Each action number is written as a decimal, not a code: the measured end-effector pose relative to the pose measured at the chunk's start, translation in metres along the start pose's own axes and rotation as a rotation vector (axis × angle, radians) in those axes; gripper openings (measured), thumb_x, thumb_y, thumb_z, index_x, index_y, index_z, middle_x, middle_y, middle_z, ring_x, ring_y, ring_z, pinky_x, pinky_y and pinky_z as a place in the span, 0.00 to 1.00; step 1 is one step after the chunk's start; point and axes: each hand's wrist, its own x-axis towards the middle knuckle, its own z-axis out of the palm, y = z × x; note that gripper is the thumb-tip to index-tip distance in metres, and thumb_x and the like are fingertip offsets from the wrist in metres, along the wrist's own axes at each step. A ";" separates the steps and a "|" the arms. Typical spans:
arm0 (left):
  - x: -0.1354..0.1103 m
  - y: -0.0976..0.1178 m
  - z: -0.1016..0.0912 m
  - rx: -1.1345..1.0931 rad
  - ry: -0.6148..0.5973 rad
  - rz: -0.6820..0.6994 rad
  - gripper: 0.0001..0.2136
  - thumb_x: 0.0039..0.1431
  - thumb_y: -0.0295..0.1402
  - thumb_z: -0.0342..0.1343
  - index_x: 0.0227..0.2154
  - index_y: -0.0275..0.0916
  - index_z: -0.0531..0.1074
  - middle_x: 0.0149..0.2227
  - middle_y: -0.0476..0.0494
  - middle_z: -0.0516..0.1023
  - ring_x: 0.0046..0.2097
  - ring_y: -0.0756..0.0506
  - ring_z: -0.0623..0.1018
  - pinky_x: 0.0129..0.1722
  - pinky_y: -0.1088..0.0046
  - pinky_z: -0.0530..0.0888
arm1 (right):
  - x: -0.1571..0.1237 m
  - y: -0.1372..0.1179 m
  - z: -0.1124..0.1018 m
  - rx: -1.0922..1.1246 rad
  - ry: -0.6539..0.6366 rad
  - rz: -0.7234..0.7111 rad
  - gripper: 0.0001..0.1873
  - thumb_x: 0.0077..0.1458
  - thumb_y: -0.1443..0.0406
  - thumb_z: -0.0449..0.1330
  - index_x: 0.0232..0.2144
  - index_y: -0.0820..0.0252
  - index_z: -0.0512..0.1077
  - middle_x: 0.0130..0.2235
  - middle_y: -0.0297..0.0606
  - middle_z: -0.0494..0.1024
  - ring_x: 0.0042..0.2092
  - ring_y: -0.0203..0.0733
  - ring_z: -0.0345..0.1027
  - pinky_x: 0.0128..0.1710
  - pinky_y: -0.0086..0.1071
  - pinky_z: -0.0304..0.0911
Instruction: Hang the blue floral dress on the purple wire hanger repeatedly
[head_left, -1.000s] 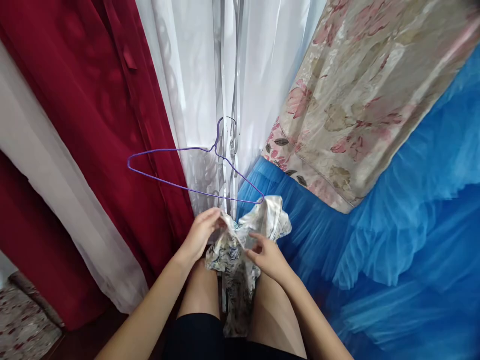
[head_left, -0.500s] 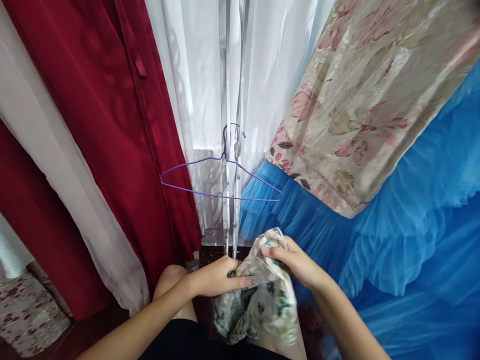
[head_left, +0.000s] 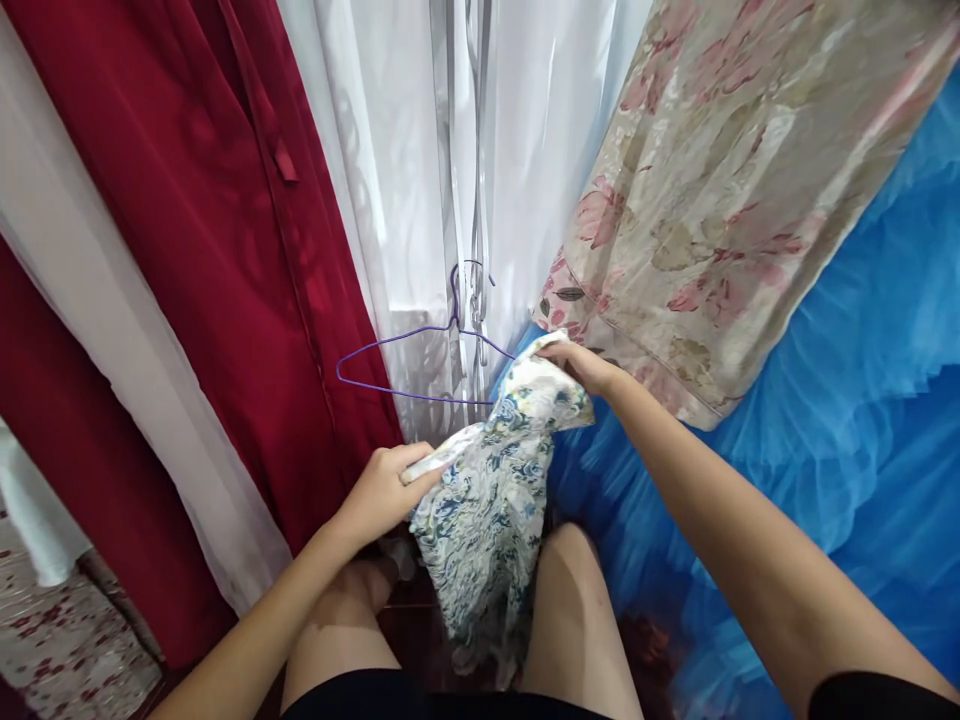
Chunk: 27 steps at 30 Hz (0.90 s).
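A white dress with a blue and yellowish floral print (head_left: pixel 487 520) hangs stretched between my two hands, its body finely gathered. My left hand (head_left: pixel 386 490) is closed on the upper left edge of the cloth. Higher up, my right hand (head_left: pixel 577 365) grips the other upper part, with some fingers hidden by the fabric. Behind it hangs a thin purple hanger (head_left: pixel 405 335). The dress covers the hanger's right end, and whether the cloth is over that end I cannot tell. The dress's lower end falls between my knees.
White strips and a chain (head_left: pixel 476 290) hang at the hanger. Red cloth (head_left: pixel 300 330) and white cloth (head_left: pixel 405 150) hang on the left and behind. To the right are a pink-flowered beige garment (head_left: pixel 697 220) and blue tulle (head_left: pixel 840 400). Dark reddish floor (head_left: pixel 412 625) shows below.
Both hands have spread apart; the right rose toward the hanger's right end and the left moved up and left. The bunched dress has opened out and now hangs down.
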 end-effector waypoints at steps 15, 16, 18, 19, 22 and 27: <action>0.043 -0.119 -0.123 0.448 0.132 -0.019 0.12 0.62 0.36 0.48 0.41 0.42 0.75 0.40 0.44 0.79 0.43 0.40 0.74 0.48 0.65 0.68 | -0.005 -0.034 0.006 -0.172 -0.506 0.216 0.18 0.43 0.66 0.71 0.41 0.61 0.83 0.33 0.37 0.85 0.30 0.39 0.75 0.27 0.27 0.66; 0.056 -0.112 -0.126 0.373 0.215 -0.015 0.11 0.60 0.35 0.48 0.40 0.41 0.73 0.40 0.44 0.79 0.42 0.41 0.74 0.46 0.66 0.68 | -0.005 -0.037 0.006 -0.169 -0.512 0.225 0.17 0.43 0.65 0.71 0.40 0.61 0.83 0.32 0.36 0.85 0.28 0.39 0.75 0.26 0.27 0.66; 0.081 -0.092 -0.126 0.134 0.353 -0.058 0.10 0.56 0.36 0.51 0.39 0.40 0.70 0.35 0.46 0.77 0.37 0.44 0.74 0.40 0.69 0.69 | -0.008 -0.040 0.007 -0.141 -0.499 0.264 0.16 0.43 0.64 0.72 0.38 0.62 0.82 0.31 0.37 0.84 0.28 0.41 0.75 0.27 0.29 0.68; 0.092 -0.082 -0.124 -0.009 0.378 -0.110 0.11 0.53 0.37 0.53 0.39 0.40 0.69 0.33 0.47 0.75 0.34 0.45 0.73 0.36 0.71 0.69 | -0.010 -0.040 0.008 -0.131 -0.487 0.293 0.16 0.43 0.64 0.72 0.37 0.62 0.81 0.31 0.39 0.84 0.29 0.42 0.75 0.28 0.30 0.69; 0.118 -0.056 -0.113 -0.276 0.329 -0.256 0.16 0.45 0.38 0.61 0.38 0.41 0.67 0.28 0.52 0.71 0.28 0.48 0.70 0.28 0.74 0.65 | -0.018 -0.031 0.009 -0.135 -0.404 0.314 0.18 0.44 0.60 0.73 0.38 0.60 0.80 0.35 0.41 0.84 0.34 0.45 0.76 0.33 0.33 0.71; 0.122 -0.048 -0.098 -0.147 0.463 -0.243 0.11 0.47 0.37 0.61 0.25 0.40 0.64 0.23 0.52 0.66 0.27 0.49 0.66 0.28 0.75 0.62 | -0.044 0.000 -0.013 -0.309 -0.160 0.027 0.21 0.47 0.49 0.72 0.25 0.59 0.74 0.26 0.31 0.74 0.27 0.35 0.64 0.26 0.27 0.58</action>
